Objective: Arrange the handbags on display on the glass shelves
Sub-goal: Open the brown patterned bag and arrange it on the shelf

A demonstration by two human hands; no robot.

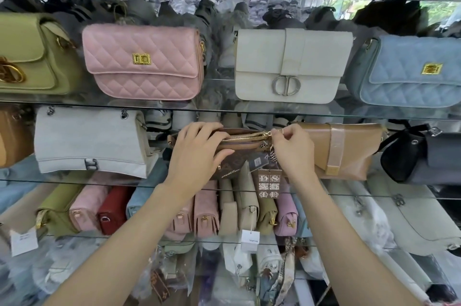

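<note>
My left hand (199, 153) grips the top of a brown handbag (234, 156) that sits on the middle glass shelf (74, 182), fingers curled over its upper edge and thumb against its front. My right hand (293, 149) pinches the gold zipper pull (270, 134) at the right end of the bag's gold zipper (243, 137). A printed brown hang tag (269, 183) dangles from the bag below the shelf's edge, just beside my right wrist.

On the same shelf, a light grey bag (89, 141) stands to the left of the brown one, and a tan flap bag (346, 151) lies just to the right, behind my right hand; a black bag (411, 156) sits further right.

The shelf above carries an olive green bag (32, 56), a pink quilted bag (142, 61), a cream bag (291, 66) with a silver buckle, and a blue quilted bag (409, 71), side by side and apart from each other. The shelf below holds a tight row of small bags standing on end.
</note>
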